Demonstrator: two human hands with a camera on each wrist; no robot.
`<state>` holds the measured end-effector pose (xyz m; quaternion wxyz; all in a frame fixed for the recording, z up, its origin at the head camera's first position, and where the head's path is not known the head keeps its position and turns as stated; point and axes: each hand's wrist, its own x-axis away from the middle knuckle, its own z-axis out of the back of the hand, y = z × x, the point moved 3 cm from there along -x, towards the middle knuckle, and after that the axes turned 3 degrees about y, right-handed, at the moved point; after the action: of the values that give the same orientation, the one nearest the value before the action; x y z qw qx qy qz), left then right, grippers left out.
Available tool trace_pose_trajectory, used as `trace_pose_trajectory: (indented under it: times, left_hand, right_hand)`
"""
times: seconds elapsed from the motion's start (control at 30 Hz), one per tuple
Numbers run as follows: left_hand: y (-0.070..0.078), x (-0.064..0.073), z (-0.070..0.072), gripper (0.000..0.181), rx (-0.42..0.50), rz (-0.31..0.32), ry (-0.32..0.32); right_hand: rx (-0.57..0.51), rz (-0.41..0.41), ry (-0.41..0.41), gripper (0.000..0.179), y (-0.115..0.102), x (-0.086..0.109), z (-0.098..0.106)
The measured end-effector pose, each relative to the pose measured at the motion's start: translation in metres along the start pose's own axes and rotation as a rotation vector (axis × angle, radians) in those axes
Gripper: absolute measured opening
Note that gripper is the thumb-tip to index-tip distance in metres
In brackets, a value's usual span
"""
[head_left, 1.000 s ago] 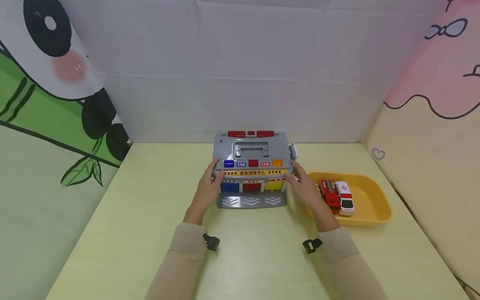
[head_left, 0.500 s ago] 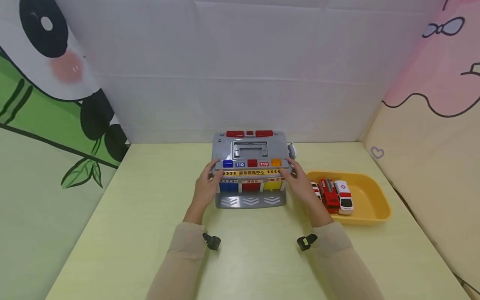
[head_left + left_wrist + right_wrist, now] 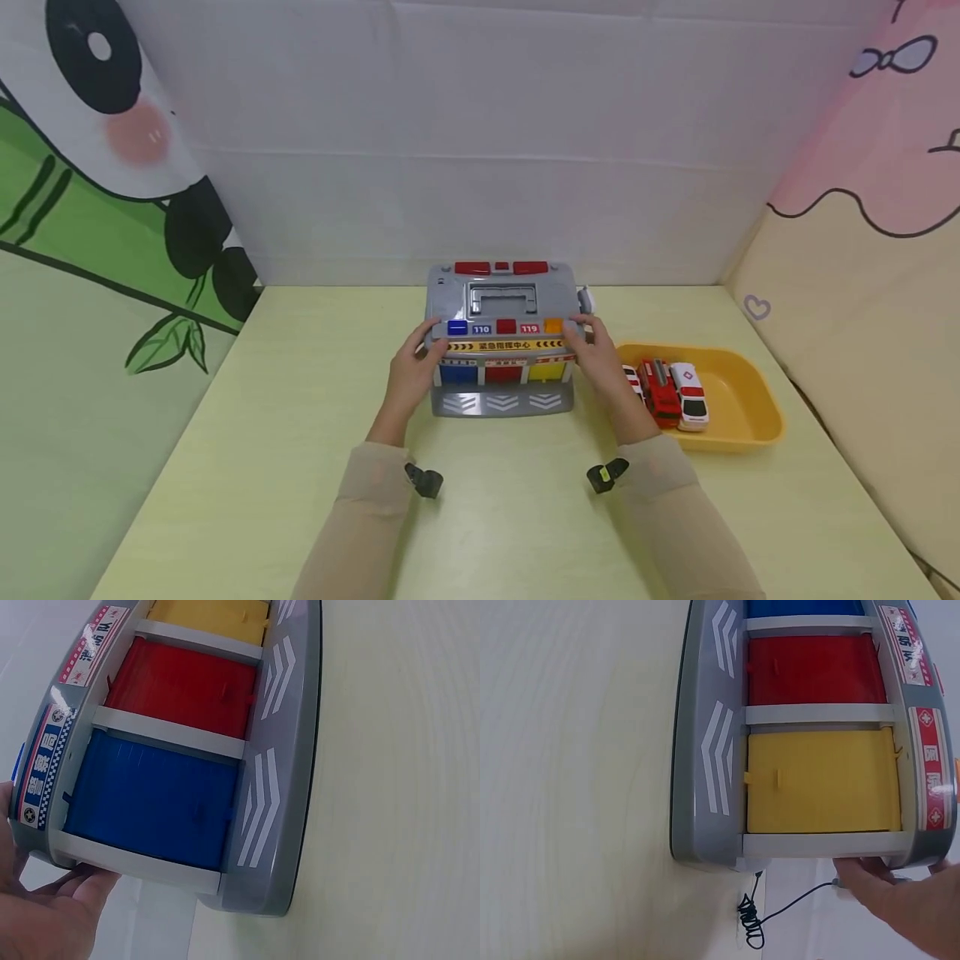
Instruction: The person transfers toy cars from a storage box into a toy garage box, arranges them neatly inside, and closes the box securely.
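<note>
A grey toy emergency-station garage (image 3: 442,292) stands at the back of the table, its front facing me. Blue, red and yellow doors line that front, all closed: the blue door (image 3: 154,799) and red door (image 3: 184,690) show in the left wrist view, the yellow door (image 3: 821,784) in the right. My left hand (image 3: 408,375) grips the roof's front left corner, thumb in front and fingers at the side. At the opposite corner my right hand (image 3: 606,379) holds the roof edge, its thumb close to the orange button (image 3: 553,326).
A yellow tray (image 3: 750,417) to the right holds a red fire truck (image 3: 660,396), a white ambulance (image 3: 692,398) and another small vehicle (image 3: 632,380), partly hidden by my right arm. A coiled black cord (image 3: 748,915) hangs beside the garage's right side. A white wall sheet (image 3: 480,208) rises behind.
My right hand has shifted inward along the roof's right corner, uncovering more of the third vehicle in the tray. The left hand and the garage stay nearly where they were.
</note>
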<state>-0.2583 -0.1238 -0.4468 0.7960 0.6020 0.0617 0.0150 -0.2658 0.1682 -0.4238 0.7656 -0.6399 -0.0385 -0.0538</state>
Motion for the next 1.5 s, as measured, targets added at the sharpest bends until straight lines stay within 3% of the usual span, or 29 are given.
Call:
trace_pose_trajectory:
  times: [0.47,0.8,1.03,1.5]
  left_hand:
    - [-0.005,-0.003,-0.003,0.048,-0.016,0.001,0.021]
    - [-0.007,-0.004,-0.009,0.049,-0.039,0.012,0.02]
    - [-0.01,-0.003,-0.006,0.048,-0.029,0.022,0.031]
    - [-0.008,0.001,-0.005,0.048,-0.034,0.029,0.046]
  right_hand:
    - [0.048,-0.047,0.053,0.055,-0.004,-0.005,-0.004]
    - [0.16,0.008,0.129,0.047,-0.004,-0.005,0.0]
    - [0.035,-0.021,0.055,0.055,0.0,-0.009,-0.002]
    - [-0.033,0.02,-0.084,0.05,-0.005,0.001,0.006]
